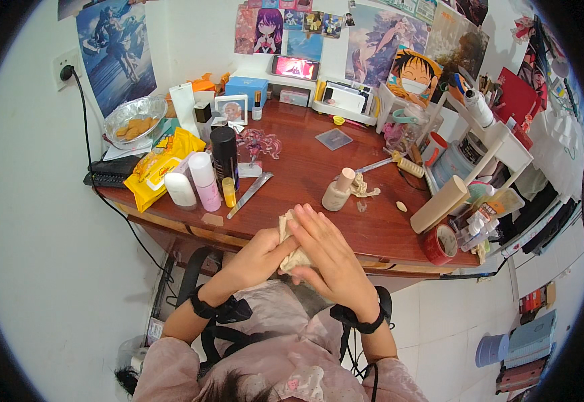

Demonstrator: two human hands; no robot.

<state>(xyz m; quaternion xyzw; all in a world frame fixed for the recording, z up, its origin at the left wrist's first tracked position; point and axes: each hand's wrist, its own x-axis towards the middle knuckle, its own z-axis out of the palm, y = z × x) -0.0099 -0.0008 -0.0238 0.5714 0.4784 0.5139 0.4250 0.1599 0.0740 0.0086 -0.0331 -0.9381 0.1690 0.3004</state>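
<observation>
My left hand and my right hand meet just in front of the desk's near edge. Between them is a crumpled beige tissue. The left hand grips it from the left; the right hand lies flat over it, fingers spread and pointing up-left. Both wrists wear black bands. On the desk just beyond stands a beige bottle with a tan cap, with another crumpled beige scrap beside it.
The reddish wooden desk carries a black cylinder, white and pink bottles, a yellow bag, a metal nail file, a foil bowl of biscuits, a red tape roll and a white shelf at right.
</observation>
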